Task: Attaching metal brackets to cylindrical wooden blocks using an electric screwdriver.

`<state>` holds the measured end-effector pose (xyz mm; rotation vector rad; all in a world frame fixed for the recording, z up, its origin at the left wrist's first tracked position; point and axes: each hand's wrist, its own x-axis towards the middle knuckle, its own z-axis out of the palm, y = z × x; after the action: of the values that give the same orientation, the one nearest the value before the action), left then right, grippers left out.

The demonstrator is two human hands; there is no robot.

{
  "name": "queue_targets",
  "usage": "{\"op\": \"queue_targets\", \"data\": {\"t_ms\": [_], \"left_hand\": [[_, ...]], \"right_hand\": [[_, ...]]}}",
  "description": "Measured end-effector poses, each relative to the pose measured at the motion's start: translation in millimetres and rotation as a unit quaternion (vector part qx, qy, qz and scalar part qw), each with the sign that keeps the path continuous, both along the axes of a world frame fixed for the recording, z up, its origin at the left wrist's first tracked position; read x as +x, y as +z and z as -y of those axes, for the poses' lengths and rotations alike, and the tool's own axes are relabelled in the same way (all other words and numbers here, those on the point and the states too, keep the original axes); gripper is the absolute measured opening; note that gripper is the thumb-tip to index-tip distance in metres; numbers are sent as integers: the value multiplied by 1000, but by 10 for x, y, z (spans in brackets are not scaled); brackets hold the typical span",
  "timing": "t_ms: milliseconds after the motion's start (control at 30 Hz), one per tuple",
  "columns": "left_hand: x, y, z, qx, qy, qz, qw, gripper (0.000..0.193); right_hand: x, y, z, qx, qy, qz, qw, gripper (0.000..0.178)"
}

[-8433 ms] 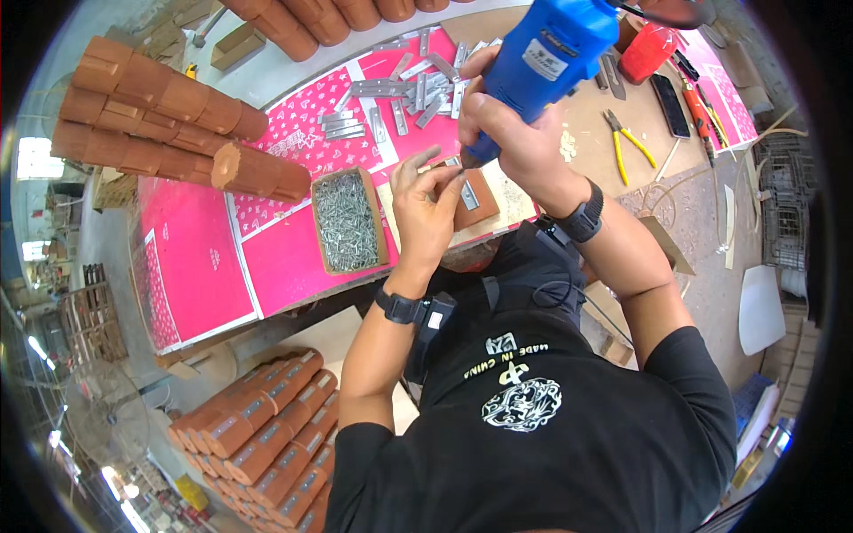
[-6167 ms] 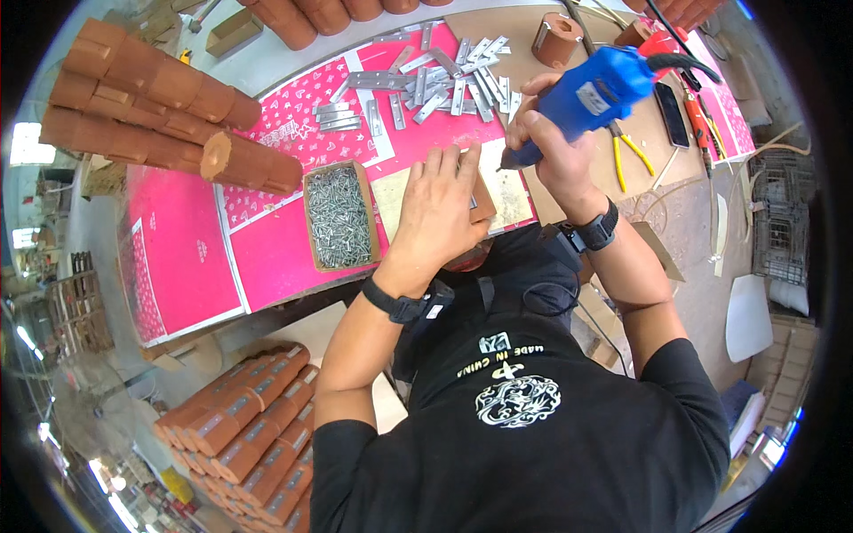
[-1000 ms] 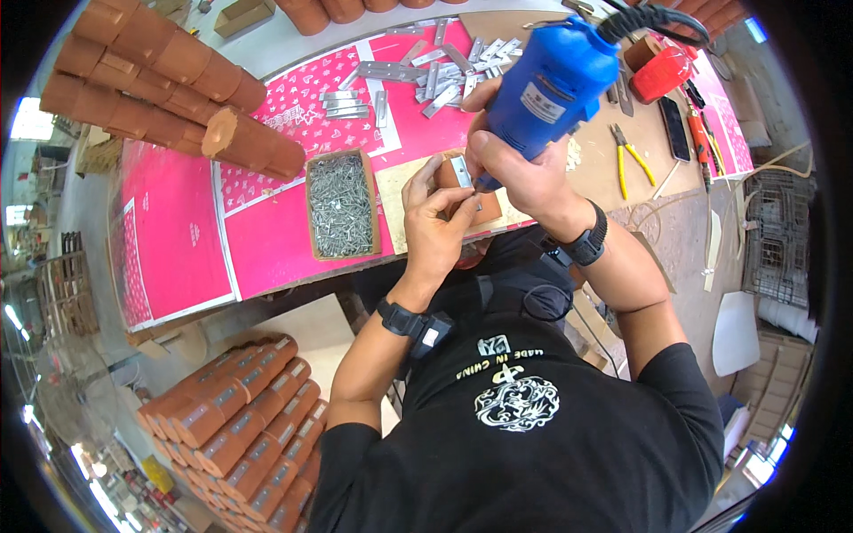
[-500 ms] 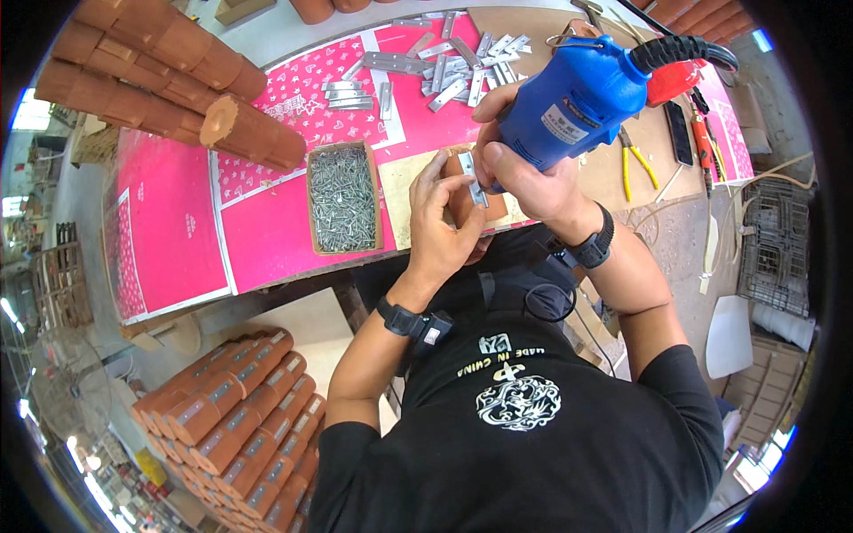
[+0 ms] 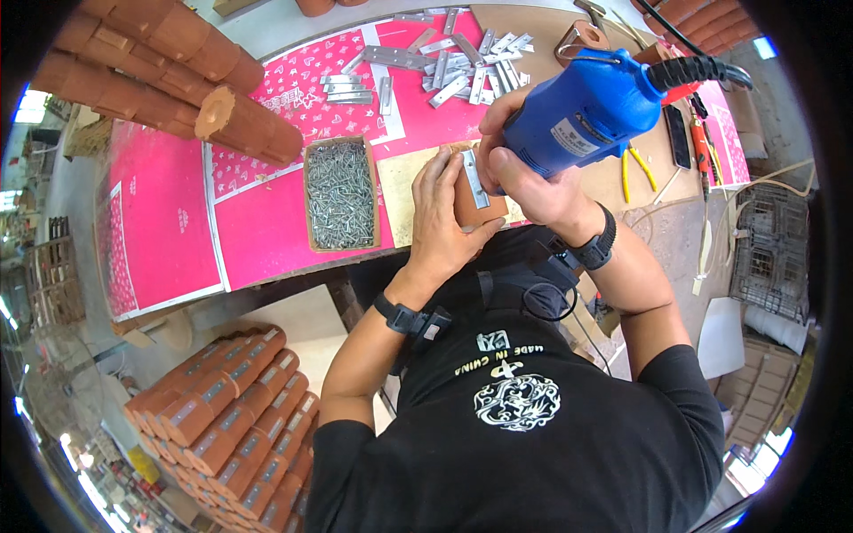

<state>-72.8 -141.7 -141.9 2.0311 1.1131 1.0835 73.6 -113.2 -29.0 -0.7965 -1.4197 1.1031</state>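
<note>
My left hand point(image 5: 442, 216) is closed around the near-left side of a short terracotta-coloured cylinder point(image 5: 469, 214), with its thumb along the near end. On top of that cylinder lies a narrow metal strip point(image 5: 474, 174) with holes. My right hand point(image 5: 539, 188) grips a blue electric screwdriver point(image 5: 569, 115), tilted above the cylinder. Its lower tip is hidden behind my right fingers, close to the strip, so contact cannot be made out. Left of my hands stands a shallow box point(image 5: 341, 195) full of loose screws.
Loose metal strips point(image 5: 453, 71) lie scattered at the back of the pink-covered table point(image 5: 258, 240). Terracotta cylinders are stacked at the back left point(image 5: 160, 71) and lower left point(image 5: 235, 409). Yellow-handled pliers point(image 5: 637, 173) and a phone point(image 5: 677, 138) lie at right.
My left fingers have left the metal strip and now wrap the cylinder's side, exposing more of the strip. The screwdriver has shifted slightly right and down.
</note>
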Motion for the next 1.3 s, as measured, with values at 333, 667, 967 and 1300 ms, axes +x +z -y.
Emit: {"op": "queue_targets", "data": {"t_ms": [333,667,967,1300], "left_hand": [[-1,8,3,-17,6,0,1000,101],[-23,-40,2,1,13,20,1000,101],[-343,226,-109,11,10,-29,999,88],[-1145,358,-324,-16,147,-353,924,21]], "right_hand": [[-29,-106,-33,15,-3,32,999,25],[-12,-208,65,-38,-10,-58,998,20],[166,-131,-27,-8,8,-152,988,36],[431,-750,-28,-82,-182,-31,979,34]]}}
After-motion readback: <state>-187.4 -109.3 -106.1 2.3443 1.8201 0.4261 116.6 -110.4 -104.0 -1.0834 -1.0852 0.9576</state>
